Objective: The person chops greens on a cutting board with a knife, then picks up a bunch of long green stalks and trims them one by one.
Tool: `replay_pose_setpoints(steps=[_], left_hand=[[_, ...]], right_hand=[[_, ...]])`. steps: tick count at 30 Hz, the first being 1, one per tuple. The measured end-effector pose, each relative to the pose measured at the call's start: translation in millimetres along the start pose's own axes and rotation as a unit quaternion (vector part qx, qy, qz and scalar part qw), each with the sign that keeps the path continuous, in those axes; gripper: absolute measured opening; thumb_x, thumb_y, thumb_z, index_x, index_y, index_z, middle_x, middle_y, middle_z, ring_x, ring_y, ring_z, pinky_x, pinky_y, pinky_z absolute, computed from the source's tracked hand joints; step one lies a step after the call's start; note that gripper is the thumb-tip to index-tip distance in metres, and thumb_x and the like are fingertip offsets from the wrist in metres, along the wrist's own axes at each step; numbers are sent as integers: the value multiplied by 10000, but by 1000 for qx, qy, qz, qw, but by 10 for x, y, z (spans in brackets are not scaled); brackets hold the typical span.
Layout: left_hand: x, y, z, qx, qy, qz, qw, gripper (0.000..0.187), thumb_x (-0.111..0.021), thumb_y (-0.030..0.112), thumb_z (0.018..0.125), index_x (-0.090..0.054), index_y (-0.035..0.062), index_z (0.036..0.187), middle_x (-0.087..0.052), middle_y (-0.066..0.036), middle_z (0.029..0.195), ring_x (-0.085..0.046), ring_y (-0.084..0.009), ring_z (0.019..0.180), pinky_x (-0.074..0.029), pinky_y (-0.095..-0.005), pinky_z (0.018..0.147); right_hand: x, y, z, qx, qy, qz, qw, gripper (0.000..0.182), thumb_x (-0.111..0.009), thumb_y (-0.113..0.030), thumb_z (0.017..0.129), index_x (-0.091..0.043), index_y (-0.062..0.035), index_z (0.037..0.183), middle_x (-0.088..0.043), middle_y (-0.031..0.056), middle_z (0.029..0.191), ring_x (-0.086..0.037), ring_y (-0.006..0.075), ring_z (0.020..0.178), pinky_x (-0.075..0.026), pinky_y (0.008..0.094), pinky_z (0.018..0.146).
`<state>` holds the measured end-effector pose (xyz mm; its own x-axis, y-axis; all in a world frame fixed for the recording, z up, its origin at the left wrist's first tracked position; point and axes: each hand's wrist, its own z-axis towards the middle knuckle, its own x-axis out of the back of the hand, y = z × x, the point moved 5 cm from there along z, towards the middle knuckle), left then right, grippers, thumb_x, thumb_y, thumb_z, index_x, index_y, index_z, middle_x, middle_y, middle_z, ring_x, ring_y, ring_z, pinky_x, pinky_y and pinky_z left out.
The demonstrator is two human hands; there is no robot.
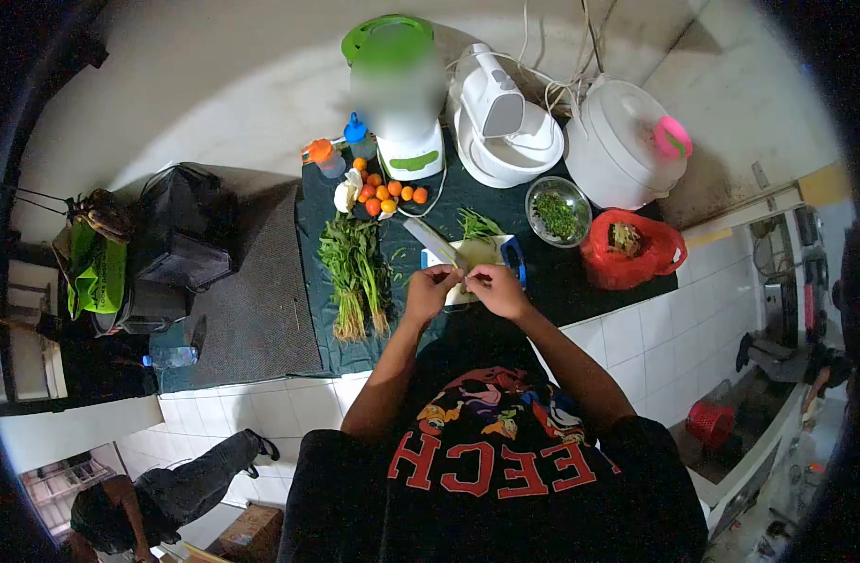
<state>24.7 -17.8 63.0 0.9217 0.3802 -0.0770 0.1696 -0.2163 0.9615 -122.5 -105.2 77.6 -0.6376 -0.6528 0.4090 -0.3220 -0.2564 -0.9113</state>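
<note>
My left hand (pixel 431 289) and my right hand (pixel 497 290) meet over a white cutting board (pixel 482 255) with a blue edge. Both have their fingers pinched together, fingertips almost touching. Whatever lies between them is too small to make out; a thin pale-green strip shows just above. A knife (pixel 430 240) lies with its broad blade across the board's upper left corner. Cut green leaves (pixel 479 224) rest at the board's far edge. Left of my hands lies a bunch of leafy greens (pixel 350 267) with roots pointing toward me.
Tomatoes (pixel 383 192), garlic (pixel 348 192) and two capped bottles lie farther back. Behind stand a blender (pixel 409 141), a white stand mixer (pixel 505 122) and a large lidded bucket (pixel 627 141). Rightward are a bowl of chopped greens (pixel 558 212) and a red bag (pixel 627 263). Another person (pixel 167 497) is lower left.
</note>
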Motion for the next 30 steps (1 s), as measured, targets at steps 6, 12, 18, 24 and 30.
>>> replay_pose_setpoints(steps=[6,12,18,24,30], left_hand=[[8,-94,-42,-5,4,107,994,245,-748,231,923,-759,-11,959,-749,-47,807,-649,-81,725,-508,-275,677],[262,-123,-3,-26,12,332,943,284,-758,284,859,-763,23,971,-742,-175,835,-733,-291,746,-556,-393,696],[179,-480,6,-10,17,439,898,258,-722,289,874,-745,48,964,-732,-189,913,-709,-387,856,-565,-483,775],[342,-565,21,-61,77,404,909,250,-661,266,922,-713,63,1058,-708,-206,1037,-686,-424,921,-557,-501,798],[206,-462,-80,-121,-39,413,902,257,-650,266,931,-693,75,1097,-692,-205,1083,-663,-431,993,-540,-509,846]], right_hand=[[-29,-21,-48,8,0,-138,990,195,-700,-244,865,-683,-53,832,-702,171,786,-699,351,722,-536,432,635],[400,222,483,92,64,-289,951,145,-622,-165,848,-680,-66,759,-664,209,755,-656,410,684,-515,522,627],[374,-188,432,215,133,-495,831,275,-678,-270,860,-678,-92,1070,-645,101,1020,-578,353,1014,-479,484,855],[-312,161,-377,361,19,-403,841,178,-636,-189,826,-672,-81,964,-626,42,995,-588,257,1012,-469,450,882],[-336,101,-408,382,-4,-487,785,128,-627,-190,788,-657,-100,874,-598,46,946,-587,229,1032,-477,422,926]])
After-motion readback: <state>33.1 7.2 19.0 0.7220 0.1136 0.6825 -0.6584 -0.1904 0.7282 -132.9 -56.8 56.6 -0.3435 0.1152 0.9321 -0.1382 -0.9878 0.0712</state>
